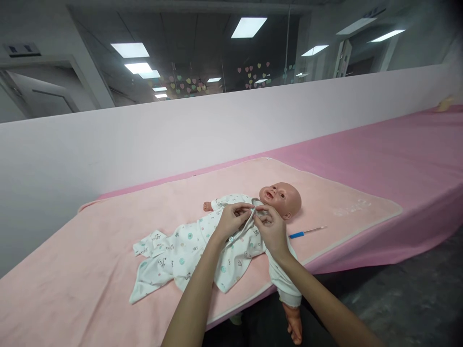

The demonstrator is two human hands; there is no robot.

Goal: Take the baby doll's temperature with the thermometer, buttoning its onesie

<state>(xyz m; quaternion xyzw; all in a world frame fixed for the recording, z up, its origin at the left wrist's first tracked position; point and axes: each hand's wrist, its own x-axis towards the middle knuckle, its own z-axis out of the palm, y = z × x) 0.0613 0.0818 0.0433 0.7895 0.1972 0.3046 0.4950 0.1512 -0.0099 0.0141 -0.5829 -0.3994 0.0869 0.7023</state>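
Open blanket (65,270) left of doll (233,266), blue-handled tool (298,234) near its head (287,196), wall (181,140) behind

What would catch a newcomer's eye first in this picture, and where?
Probably the doll's bald head, right of centre on the pink blanket, then the left grip and right grip pinching the edge of its patterned white top near the neck. The doll's near arm, hanging past the blanket's edge, also stands out. A blue-ended stick lies on the blanket, right of both grips.
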